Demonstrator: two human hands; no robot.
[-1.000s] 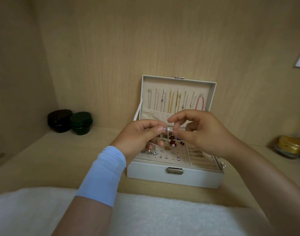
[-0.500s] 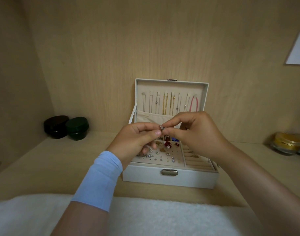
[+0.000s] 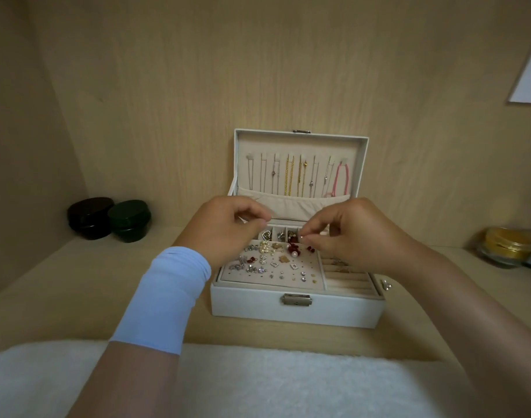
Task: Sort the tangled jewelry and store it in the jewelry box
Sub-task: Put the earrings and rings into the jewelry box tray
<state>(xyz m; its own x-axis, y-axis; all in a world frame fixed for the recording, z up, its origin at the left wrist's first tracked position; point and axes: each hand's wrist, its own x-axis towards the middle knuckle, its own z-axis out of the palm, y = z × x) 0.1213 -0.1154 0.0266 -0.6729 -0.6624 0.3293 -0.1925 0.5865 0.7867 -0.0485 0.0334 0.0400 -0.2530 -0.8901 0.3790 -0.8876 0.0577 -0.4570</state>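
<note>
Your right hand [image 3: 351,236] is pinching a tiny piece [image 3: 301,236], jewelry box [image 3: 297,310] just below your fingers; your left hand [image 3: 228,229] is hovering curled, grasp unclear

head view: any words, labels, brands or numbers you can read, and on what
No text can be read.
White paper on the wall: blank where it shows.
Gold-lidded jar: any label too blurred.
Jewelry box and its clasp: no marking.
Dark pots: none.
Small piece pinched by the right hand: too small to tell.
</note>
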